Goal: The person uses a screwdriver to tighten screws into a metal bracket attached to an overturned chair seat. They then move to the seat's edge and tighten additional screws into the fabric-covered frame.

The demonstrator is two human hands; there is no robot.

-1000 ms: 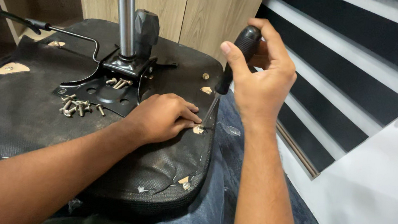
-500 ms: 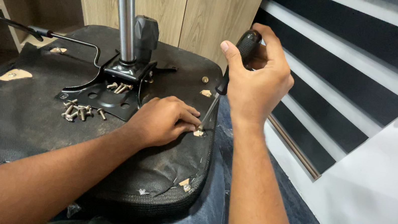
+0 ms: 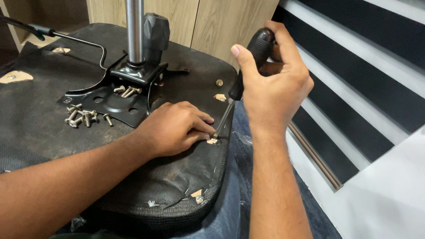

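An upturned black chair seat (image 3: 17, 122) rests on my lap, its underside facing up. My right hand (image 3: 273, 86) grips the black handle of a screwdriver (image 3: 246, 64), held nearly upright, with its tip at a small pale hole on the seat's right edge. Beside that tip, my left hand (image 3: 173, 128) lies flat on the seat, fingers pinched around the spot where the tip meets the fabric. Whether a screw sits under the fingers is hidden.
A black metal mounting plate (image 3: 112, 99) with a chrome gas post (image 3: 136, 18) and a lever (image 3: 44, 34) stands at the seat's middle. Several loose screws (image 3: 83, 116) lie beside the plate. Wooden cabinet panels stand behind, a white surface to the right.
The view has shifted slightly. My right hand and the screwdriver have turned a little on the same spot, while my left hand stays put.
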